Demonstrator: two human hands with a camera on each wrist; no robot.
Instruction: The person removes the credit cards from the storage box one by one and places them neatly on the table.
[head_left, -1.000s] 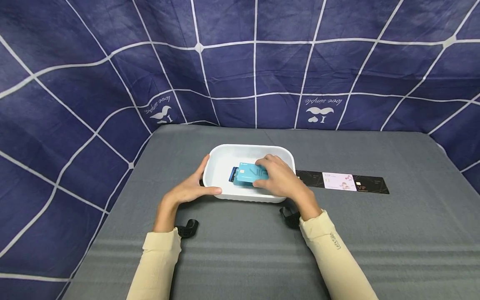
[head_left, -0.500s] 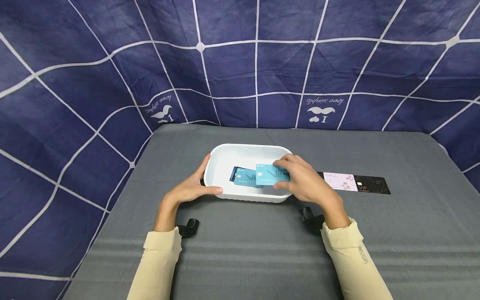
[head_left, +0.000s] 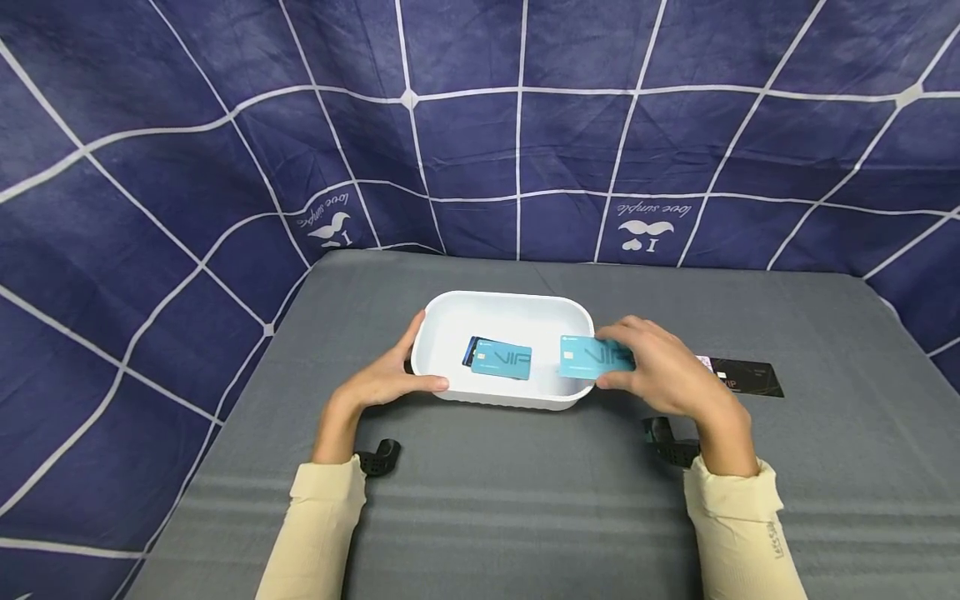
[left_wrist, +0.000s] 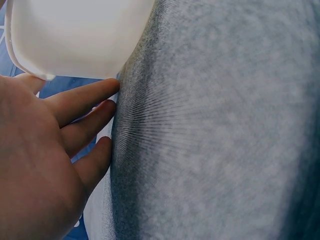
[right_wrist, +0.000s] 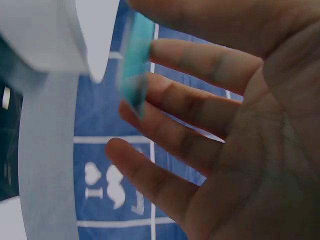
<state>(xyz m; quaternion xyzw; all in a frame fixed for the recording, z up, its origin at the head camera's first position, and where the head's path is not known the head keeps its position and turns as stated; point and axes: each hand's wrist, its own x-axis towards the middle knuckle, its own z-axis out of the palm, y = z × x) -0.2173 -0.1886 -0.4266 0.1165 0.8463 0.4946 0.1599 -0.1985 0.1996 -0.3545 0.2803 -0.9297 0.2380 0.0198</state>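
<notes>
A white plastic basin stands on the grey table. My left hand holds its left end, thumb along the front rim and forefinger at the far left corner. In the left wrist view, the other fingers of that hand extend below the basin wall. My right hand pinches a light-blue VIP card over the basin's right rim. It appears blurred and edge-on in the right wrist view. Another light-blue VIP card lies in the basin over darker blue cards.
Right of the basin, a black VIP card lies flat, with a pink card mostly hidden behind my right hand. Beyond the grey tabletop hangs a navy cloth with white grid lines.
My right hand has lifted the light-blue VIP card out of the basin's middle and carried it right to the rim, covering more of the card row. The left hand has stayed in place.
</notes>
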